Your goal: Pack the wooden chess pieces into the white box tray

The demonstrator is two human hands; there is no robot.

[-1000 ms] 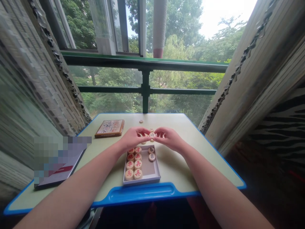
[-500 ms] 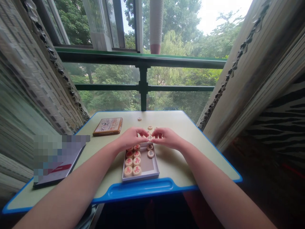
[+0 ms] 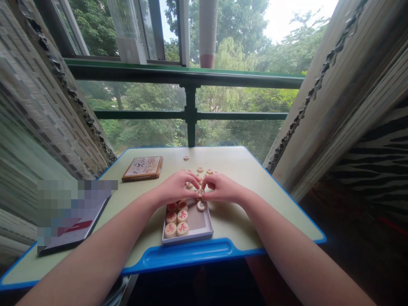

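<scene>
My left hand (image 3: 178, 187) and my right hand (image 3: 221, 190) meet over the far right corner of a shallow white box tray (image 3: 199, 222). Between their fingertips is a round wooden Chinese chess piece (image 3: 199, 193) with a dark character, pinched from both sides. Just nearer, another dark-marked piece (image 3: 201, 205) lies in the tray along its right side. Red-marked pieces, among them a front-left piece (image 3: 170, 230) and the one beside it (image 3: 182, 229), fill two columns at the tray's left. My left hand hides the far end of those columns.
Loose pieces lie beyond my hands, including one piece (image 3: 209, 171) and a farther one (image 3: 186, 157). A brown-edged box lid (image 3: 142, 168) rests at the table's back left. A dark-edged flat item (image 3: 86, 225), partly pixelated, lies left. The table (image 3: 255, 199) has a blue rim.
Both hands have come slightly nearer to me with the piece, from the tray's far edge to over its far right corner. More loose pieces show behind them.
</scene>
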